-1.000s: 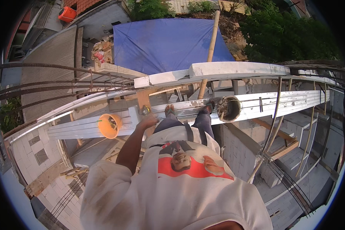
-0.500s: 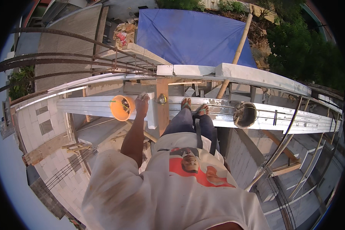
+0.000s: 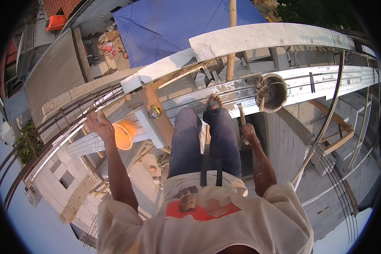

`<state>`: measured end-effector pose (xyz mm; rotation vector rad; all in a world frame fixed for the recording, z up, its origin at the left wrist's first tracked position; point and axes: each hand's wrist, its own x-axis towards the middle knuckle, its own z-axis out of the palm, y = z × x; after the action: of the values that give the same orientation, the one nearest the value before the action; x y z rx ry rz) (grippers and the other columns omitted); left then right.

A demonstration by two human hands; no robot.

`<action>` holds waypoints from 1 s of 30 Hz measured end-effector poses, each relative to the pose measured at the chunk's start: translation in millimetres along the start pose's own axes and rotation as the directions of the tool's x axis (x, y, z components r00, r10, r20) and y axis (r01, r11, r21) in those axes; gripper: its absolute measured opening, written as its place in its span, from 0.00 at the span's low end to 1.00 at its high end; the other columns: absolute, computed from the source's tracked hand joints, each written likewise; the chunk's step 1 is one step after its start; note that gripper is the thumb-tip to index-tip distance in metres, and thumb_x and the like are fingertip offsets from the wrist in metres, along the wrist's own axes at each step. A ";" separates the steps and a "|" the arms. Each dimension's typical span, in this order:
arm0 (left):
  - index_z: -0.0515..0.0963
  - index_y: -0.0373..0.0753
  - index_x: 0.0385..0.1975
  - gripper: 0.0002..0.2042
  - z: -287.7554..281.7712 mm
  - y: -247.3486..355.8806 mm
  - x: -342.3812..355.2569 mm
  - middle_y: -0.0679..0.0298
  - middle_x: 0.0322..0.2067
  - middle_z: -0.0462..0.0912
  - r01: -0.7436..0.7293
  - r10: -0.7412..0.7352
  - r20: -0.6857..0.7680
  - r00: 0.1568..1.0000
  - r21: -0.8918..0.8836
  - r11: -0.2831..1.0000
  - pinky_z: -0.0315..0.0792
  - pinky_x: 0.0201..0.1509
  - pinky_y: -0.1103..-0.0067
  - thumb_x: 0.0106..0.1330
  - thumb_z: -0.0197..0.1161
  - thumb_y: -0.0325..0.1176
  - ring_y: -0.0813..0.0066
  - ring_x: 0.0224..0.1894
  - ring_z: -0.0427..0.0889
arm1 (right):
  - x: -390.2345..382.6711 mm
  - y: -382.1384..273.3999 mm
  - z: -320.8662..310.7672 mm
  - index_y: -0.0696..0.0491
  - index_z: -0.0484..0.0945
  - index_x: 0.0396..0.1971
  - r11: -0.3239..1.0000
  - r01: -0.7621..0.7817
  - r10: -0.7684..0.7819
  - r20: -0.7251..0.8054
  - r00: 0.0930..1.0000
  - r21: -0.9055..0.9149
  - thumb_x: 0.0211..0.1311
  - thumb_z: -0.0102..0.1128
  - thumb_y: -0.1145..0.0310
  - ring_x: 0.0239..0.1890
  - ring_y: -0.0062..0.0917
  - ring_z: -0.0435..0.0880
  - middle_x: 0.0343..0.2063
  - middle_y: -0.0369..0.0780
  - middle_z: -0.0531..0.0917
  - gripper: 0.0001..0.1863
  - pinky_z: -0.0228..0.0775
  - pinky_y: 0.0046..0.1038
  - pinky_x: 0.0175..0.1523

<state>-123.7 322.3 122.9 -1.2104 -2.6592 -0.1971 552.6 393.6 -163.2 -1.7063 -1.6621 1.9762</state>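
My left hand [image 3: 100,125] reaches out with its fingers apart, over or against the end of the rusty rebar cage [image 3: 78,103]; whether it touches the bars I cannot tell. Beside it, an orange bucket [image 3: 125,133] stands on the metal plank by a white block [image 3: 150,129]. My right hand [image 3: 249,133] is closed round a tool with a wooden handle [image 3: 241,113]; its dark lower end is partly hidden, so its kind is unclear. Just beyond that hand sits a dark mortar bucket [image 3: 277,98] with a stick-like handle in it.
A ribbed metal plank [image 3: 317,82] runs across under my feet, high above walls below. A yellow-and-black tape measure [image 3: 155,111] lies on a wooden board [image 3: 150,96]. White blocks [image 3: 266,37] top the wall ahead, with a bamboo pole [image 3: 231,55] and blue tarp [image 3: 156,29] beyond.
My left hand has left the white block by the orange bucket and moved left to the rebar. My right hand has come into view with the wooden-handled tool. My view has turned and one leg shifted.
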 end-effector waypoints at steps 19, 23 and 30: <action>0.73 0.30 0.39 0.27 98.6 -35.7 27.5 0.50 0.39 0.74 -0.051 0.026 -0.687 0.726 -0.016 0.999 0.69 0.53 0.58 0.81 0.52 0.55 0.53 0.44 0.72 | 182.9 150.3 106.1 0.59 0.82 0.39 0.820 -0.252 0.117 -0.281 0.953 -0.513 0.69 0.60 0.64 0.38 0.43 0.88 0.33 0.50 0.85 0.12 0.82 0.44 0.42; 0.74 0.30 0.40 0.27 128.7 -24.6 34.5 0.50 0.39 0.75 -0.070 -0.049 -0.713 0.699 -0.137 0.988 0.69 0.54 0.58 0.81 0.52 0.55 0.53 0.45 0.73 | 179.5 167.5 111.6 0.57 0.84 0.37 0.830 -0.278 0.141 -0.301 0.943 -0.484 0.68 0.62 0.63 0.41 0.44 0.88 0.38 0.51 0.86 0.12 0.82 0.44 0.43; 0.75 0.30 0.41 0.26 144.1 -24.5 33.2 0.50 0.41 0.76 -0.087 -0.120 -0.742 0.660 -0.234 0.968 0.70 0.54 0.59 0.81 0.53 0.55 0.54 0.46 0.74 | 150.5 60.9 44.8 0.56 0.85 0.40 0.891 -0.081 -0.246 -0.625 0.741 -0.447 0.67 0.65 0.61 0.46 0.45 0.87 0.46 0.49 0.87 0.13 0.82 0.44 0.48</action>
<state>-183.3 360.5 -9.3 -0.8747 -1.9239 -0.8635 495.3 431.9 -316.9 -2.0714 -1.9009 0.7514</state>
